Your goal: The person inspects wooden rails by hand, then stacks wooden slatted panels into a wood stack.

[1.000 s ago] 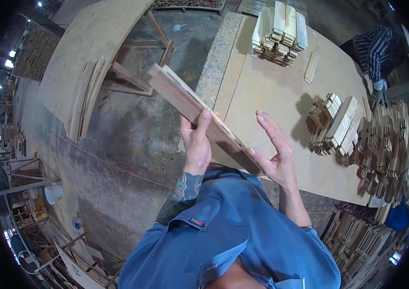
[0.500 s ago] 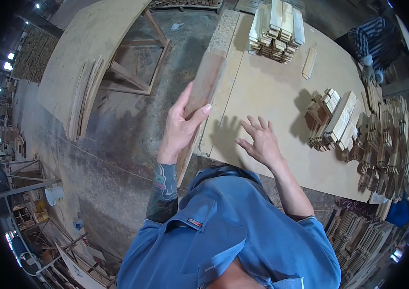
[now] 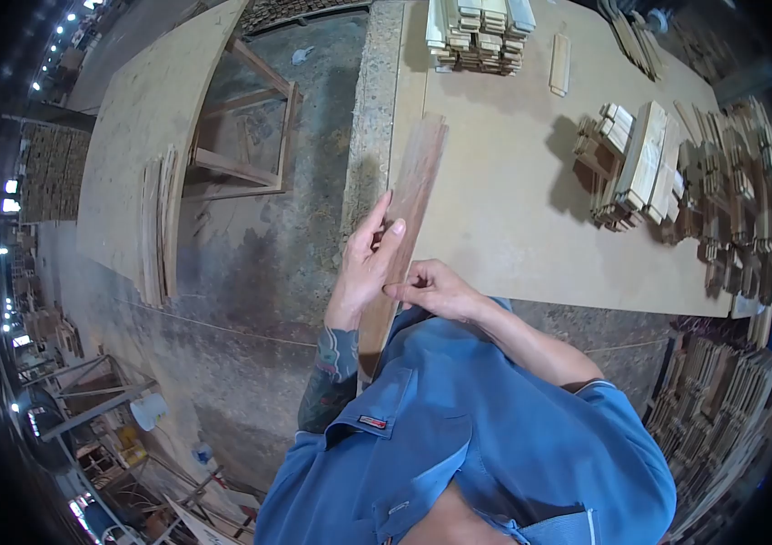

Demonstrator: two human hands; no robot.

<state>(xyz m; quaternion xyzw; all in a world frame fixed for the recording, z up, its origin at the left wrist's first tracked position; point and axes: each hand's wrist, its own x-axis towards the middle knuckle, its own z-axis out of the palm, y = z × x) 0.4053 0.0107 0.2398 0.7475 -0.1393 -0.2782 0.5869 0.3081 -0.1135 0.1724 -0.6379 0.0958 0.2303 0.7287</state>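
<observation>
A long reddish-brown wooden board [image 3: 418, 186] is held lengthwise in front of my body, over the left edge of the pale table [image 3: 504, 182]. My left hand [image 3: 370, 263] supports it from the left side, with the thumb over the board and the fingers partly hidden. On the right, my right hand [image 3: 436, 289] touches the board's edge near its lower part, thumb and fingers closed on it. The board's lower end reaches down beside the blue shirt.
A stack of pale strips [image 3: 481, 36] and a single strip [image 3: 559, 65] lie at the back of the table. More bundles [image 3: 645, 168] stand at the right. Another tabletop [image 3: 145, 136] with strips is at the left; a white bucket [image 3: 148, 411] sits lower left.
My right hand has moved left from above the table and closed on the board. The board now shows its broad face more. The view has shifted, and the co-worker's striped sleeves are out of sight.
</observation>
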